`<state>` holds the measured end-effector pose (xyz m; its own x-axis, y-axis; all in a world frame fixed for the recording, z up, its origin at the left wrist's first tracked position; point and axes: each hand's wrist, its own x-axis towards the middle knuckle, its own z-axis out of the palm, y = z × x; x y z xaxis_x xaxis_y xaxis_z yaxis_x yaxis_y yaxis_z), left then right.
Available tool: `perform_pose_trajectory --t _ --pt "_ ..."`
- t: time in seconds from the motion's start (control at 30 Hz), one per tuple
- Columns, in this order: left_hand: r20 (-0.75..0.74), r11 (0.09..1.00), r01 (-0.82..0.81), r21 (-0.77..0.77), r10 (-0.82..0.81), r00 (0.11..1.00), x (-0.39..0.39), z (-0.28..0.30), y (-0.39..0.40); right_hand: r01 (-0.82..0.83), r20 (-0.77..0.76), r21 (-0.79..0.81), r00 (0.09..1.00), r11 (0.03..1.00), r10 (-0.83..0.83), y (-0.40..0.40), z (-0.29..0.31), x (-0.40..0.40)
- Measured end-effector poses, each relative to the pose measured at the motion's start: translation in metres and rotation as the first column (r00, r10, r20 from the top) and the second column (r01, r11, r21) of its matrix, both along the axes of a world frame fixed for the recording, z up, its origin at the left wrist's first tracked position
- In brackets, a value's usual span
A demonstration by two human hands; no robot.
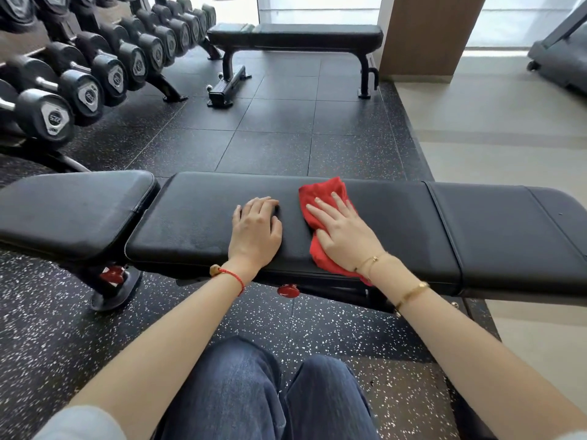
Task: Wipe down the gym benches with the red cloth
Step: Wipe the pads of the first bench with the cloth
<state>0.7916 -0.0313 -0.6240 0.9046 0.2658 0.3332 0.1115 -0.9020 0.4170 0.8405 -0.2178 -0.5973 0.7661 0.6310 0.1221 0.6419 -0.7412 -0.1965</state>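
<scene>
A long black padded gym bench [413, 223] lies crosswise in front of me, with a separate seat pad [73, 211] at its left end. The red cloth [324, 192] is spread on the middle of the bench pad. My right hand [343, 230] presses flat on the cloth with straight fingers. To the left of the cloth, my left hand [255, 228] rests on the bare pad, its fingertips bent down against the pad and holding nothing. A second black bench [295, 36] stands farther away, near the window.
A dumbbell rack [95, 71] runs along the left side, close to the seat pad. A wooden pillar [428, 33] and a treadmill [562, 55] stand at the back right. My knees [270, 395] are just below the bench. Speckled rubber floor lies between the two benches.
</scene>
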Motion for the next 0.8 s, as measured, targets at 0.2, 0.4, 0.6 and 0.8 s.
perform_pose_trajectory --t 0.2,0.4,0.6,0.8 --pt "-0.053 0.999 0.040 0.000 -0.040 0.998 -0.003 0.006 0.003 0.208 -0.036 0.065 0.978 0.976 -0.206 -0.069 0.001 0.009" --pt "-0.025 0.992 0.042 0.118 -0.039 0.999 -0.012 0.011 0.027 0.381 -0.073 0.027 0.923 0.924 -0.378 -0.053 0.006 0.059" --pt "0.035 0.980 -0.118 0.159 0.113 0.993 -0.023 0.008 0.060 0.152 0.004 -0.051 0.988 0.987 -0.152 0.044 0.008 0.049" --pt "0.013 0.963 -0.251 0.100 0.251 0.968 -0.026 0.003 0.071 -0.183 -0.032 0.062 0.982 0.981 0.185 0.069 0.000 -0.003"
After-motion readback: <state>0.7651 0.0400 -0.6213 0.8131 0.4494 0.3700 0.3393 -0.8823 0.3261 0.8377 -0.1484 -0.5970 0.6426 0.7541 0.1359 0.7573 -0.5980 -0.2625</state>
